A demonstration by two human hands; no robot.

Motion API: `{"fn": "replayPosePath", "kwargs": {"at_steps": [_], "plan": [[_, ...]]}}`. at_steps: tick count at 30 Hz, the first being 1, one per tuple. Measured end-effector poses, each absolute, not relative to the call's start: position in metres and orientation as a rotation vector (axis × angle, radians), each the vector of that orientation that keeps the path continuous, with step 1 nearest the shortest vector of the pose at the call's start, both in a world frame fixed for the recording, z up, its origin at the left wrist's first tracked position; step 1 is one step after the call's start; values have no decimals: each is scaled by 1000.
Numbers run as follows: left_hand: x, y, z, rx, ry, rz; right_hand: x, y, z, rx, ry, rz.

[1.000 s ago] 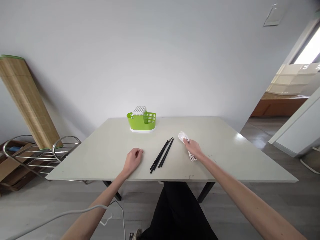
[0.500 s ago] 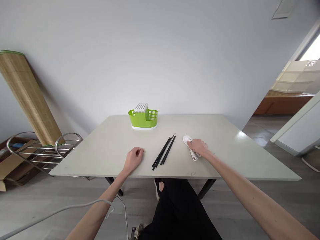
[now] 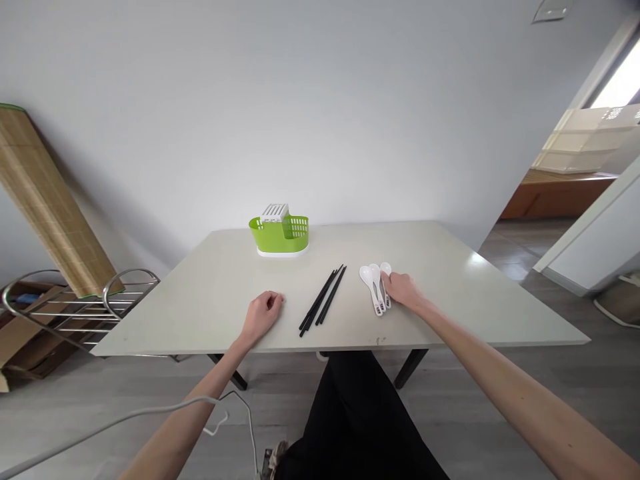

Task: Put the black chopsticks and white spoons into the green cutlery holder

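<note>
Three white soup spoons (image 3: 373, 287) lie side by side on the table, bowls away from me and patterned handle ends toward me. My right hand (image 3: 403, 289) reaches over the rightmost white spoon (image 3: 385, 268), its fingers closed on the upper handle just below the bowl. Curled with nothing visible in it, my left hand (image 3: 264, 311) rests on the table. Between my hands several black chopsticks (image 3: 323, 301) lie slanted in a loose bundle. A green cutlery basket (image 3: 277, 237) with a white slotted insert and white base stands farther back.
The pale table (image 3: 210, 280) meets the wall at its far side. Left of it stand a metal rack (image 3: 75, 319) and a rolled bamboo mat (image 3: 55, 207) leaning on the wall. A grey cable (image 3: 135, 415) crosses near my left forearm.
The spoons, partly covered by my right hand before, now show fanned out side by side. My right hand has shifted onto the rightmost one. The left hand keeps its place on the table.
</note>
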State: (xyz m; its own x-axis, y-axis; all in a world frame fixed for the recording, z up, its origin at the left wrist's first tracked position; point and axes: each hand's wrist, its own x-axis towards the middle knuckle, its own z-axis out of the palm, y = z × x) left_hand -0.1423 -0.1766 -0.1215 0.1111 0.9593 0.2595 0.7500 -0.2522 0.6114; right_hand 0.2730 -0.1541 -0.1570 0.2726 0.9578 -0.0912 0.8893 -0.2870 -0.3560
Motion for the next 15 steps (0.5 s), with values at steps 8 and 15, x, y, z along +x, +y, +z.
{"fn": "replayPosePath", "kwargs": {"at_steps": [8,15], "plan": [[-147,-119,-97,2258,1677,919,313,-169,-160,-2226,-1684,385],[-137,-42,-36,2592,1817,1191,335,-179,-166,-1951,-1663,372]]}}
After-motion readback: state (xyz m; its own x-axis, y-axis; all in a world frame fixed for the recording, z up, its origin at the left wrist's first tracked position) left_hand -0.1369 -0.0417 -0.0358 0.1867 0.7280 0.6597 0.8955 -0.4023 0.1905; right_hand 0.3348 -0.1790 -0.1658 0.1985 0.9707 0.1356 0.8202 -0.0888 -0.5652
